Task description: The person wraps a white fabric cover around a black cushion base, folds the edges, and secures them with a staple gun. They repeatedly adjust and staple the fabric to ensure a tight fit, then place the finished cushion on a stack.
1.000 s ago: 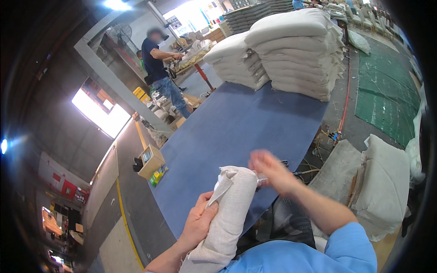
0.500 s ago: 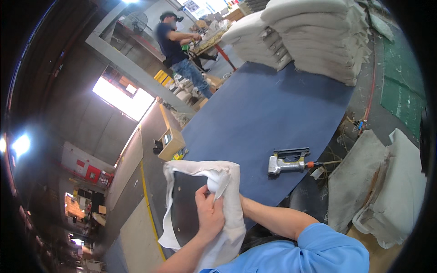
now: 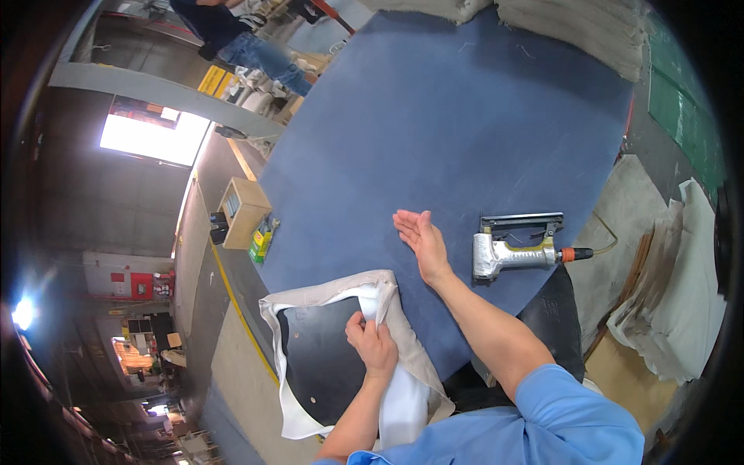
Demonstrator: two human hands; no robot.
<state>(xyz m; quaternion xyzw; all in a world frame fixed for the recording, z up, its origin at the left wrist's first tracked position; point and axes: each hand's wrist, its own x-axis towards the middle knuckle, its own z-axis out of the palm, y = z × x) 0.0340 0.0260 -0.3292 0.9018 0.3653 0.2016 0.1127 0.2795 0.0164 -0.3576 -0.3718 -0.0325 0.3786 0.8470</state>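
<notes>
A seat panel with a black board back (image 3: 322, 349) lies against the near edge of the blue table, its pale grey fabric cover (image 3: 329, 291) wrapped round the rim and white padding (image 3: 401, 407) showing. My left hand (image 3: 373, 346) is closed on the fabric cover's edge, pinching it down at the board's right side. Over the blue tabletop, my right hand (image 3: 422, 242) is raised with its fingers stretched out and holds nothing. Just right of that hand, a silver staple gun (image 3: 511, 252) rests on the table, an orange-ended hose fitting at its back.
On the blue table (image 3: 403, 116), stacks of grey fabric-covered pieces (image 3: 577, 31) stand at the far side. A small wooden box (image 3: 246, 208) and a green-yellow packet (image 3: 262, 242) sit at the left edge. Pale covered pieces (image 3: 670, 287) lean at right. Another person (image 3: 256, 54) stands far left.
My right hand has left the panel and moved out over the table toward the staple gun, fingers opening. My left hand still pinches the fabric. The view has tipped down.
</notes>
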